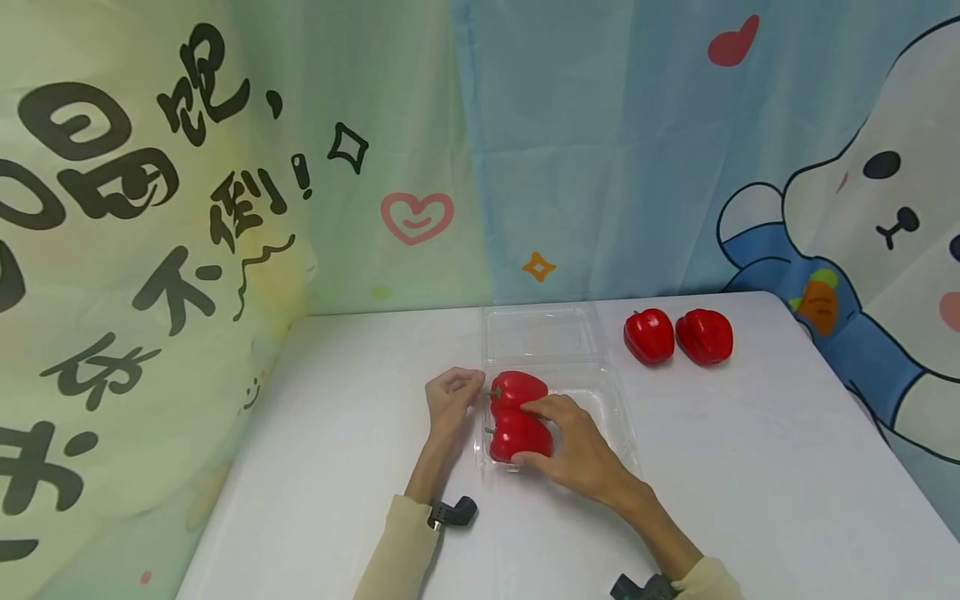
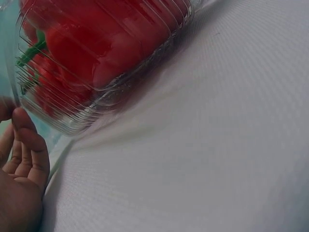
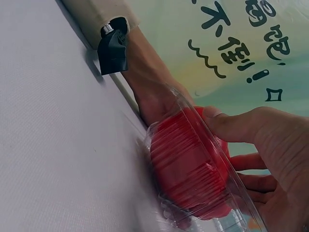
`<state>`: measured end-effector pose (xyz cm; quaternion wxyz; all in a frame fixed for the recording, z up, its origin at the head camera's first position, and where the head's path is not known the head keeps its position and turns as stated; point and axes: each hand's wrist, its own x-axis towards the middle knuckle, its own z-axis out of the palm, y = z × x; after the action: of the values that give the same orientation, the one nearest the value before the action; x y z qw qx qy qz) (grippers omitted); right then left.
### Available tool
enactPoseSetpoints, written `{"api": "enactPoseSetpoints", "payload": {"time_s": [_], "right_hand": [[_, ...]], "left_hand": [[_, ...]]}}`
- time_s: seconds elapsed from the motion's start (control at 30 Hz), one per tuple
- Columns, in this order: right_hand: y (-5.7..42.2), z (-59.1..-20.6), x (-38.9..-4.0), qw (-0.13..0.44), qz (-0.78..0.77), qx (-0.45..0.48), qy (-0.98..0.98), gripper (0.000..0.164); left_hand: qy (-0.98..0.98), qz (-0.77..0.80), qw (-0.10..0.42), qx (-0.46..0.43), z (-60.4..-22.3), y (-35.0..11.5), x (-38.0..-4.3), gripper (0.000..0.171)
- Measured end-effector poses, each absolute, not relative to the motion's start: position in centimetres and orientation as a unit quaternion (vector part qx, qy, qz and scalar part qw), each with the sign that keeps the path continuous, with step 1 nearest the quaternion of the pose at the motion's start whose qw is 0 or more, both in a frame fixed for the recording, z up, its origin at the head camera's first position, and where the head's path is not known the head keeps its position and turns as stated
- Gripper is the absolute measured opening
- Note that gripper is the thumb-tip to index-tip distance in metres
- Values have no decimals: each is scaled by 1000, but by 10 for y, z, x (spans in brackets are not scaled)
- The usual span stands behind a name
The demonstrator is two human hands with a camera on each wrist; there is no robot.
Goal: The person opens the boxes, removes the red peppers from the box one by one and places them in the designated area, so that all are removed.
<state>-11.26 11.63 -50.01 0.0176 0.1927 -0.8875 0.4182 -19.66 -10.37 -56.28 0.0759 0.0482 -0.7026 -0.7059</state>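
Observation:
A clear plastic clamshell box lies with its lid folded back flat behind it. Two red bell peppers sit in its left half, a farther pepper and a nearer pepper, green stems pointing left. My left hand pinches the box's left rim between thumb and fingers; in the left wrist view the fingertips meet at that rim. My right hand reaches over the box and grips the nearer pepper, thumb on its near side and fingers on its far side. That pepper is inside the box walls.
Two more red bell peppers, a left one and a right one, stand at the back right of the white table. A printed curtain hangs along the table's back and left sides.

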Motion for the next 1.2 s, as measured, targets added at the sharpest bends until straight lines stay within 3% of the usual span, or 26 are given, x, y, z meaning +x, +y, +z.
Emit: {"api": "enactPoseSetpoints", "payload": {"time_s": [1.2], "right_hand": [[121,-501,-116,21,455,195,-869,73]], "left_hand": [[-705,-704,76,45,-564,-104,-196,21]]}}
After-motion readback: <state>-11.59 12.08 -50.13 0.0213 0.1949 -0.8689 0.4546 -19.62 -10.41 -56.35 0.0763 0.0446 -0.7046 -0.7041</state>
